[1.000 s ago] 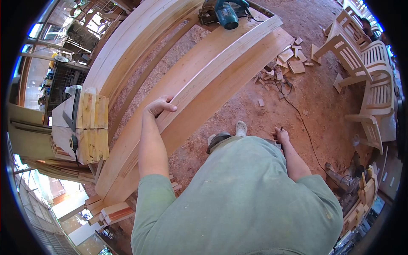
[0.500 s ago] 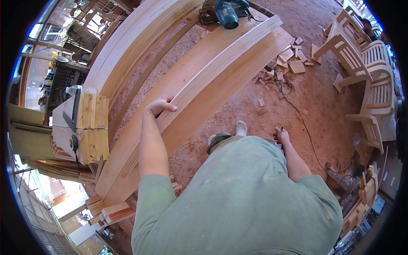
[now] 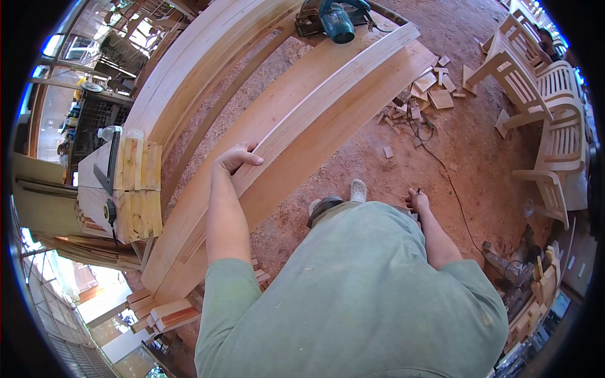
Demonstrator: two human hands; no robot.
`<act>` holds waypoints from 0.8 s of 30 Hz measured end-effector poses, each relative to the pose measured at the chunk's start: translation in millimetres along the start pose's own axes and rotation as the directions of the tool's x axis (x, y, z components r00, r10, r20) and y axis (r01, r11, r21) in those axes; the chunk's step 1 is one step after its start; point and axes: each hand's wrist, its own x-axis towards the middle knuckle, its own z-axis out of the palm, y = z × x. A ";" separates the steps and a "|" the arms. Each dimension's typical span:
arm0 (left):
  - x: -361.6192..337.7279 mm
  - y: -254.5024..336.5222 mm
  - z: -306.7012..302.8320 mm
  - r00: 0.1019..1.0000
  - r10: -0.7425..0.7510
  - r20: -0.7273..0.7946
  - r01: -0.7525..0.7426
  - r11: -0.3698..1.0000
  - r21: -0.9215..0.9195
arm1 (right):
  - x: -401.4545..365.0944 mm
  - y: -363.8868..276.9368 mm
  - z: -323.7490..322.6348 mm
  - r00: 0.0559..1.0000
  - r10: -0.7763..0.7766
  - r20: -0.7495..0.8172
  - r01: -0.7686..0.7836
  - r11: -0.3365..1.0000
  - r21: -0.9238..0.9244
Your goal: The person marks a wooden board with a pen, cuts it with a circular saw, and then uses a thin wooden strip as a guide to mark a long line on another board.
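Observation:
My left hand (image 3: 239, 156) is closed over the edge of a long light wooden strip (image 3: 315, 99), its thumb on the near face. The strip stands on edge along a wide wooden board (image 3: 353, 120) that runs from lower left to upper right. At my right side hangs my right hand (image 3: 417, 200), its fingers curled round a small dark thing like a pencil or marker. A teal power saw (image 3: 338, 24) rests at the far end of the boards.
Large curved boards (image 3: 183, 75) lie at the upper left. A stack of yellowish wood pieces (image 3: 140, 189) carries a square (image 3: 104, 179). Wood offcuts (image 3: 441, 98), a cable (image 3: 457, 195) and plastic chairs (image 3: 559, 135) are on the right. Another person is partly visible far off.

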 end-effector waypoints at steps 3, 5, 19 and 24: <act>-1.6 2.4 1.6 1.000 0.005 0.007 -0.005 1.000 0.001 | 1.9 0.8 0.1 1.000 0.004 0.004 -0.004 1.000 -0.008; -1.4 2.0 1.4 1.000 0.004 0.014 -0.004 1.000 -0.011 | 2.1 1.0 0.1 1.000 0.007 0.004 -0.007 1.000 -0.011; -1.5 2.5 1.2 1.000 0.004 0.010 -0.005 1.000 0.024 | 2.1 -0.2 -0.3 1.000 0.009 0.005 -0.009 1.000 -0.024; -2.0 3.7 2.0 1.000 0.020 0.014 -0.020 1.000 0.011 | 2.0 0.7 -0.2 1.000 0.004 -0.006 -0.004 1.000 -0.026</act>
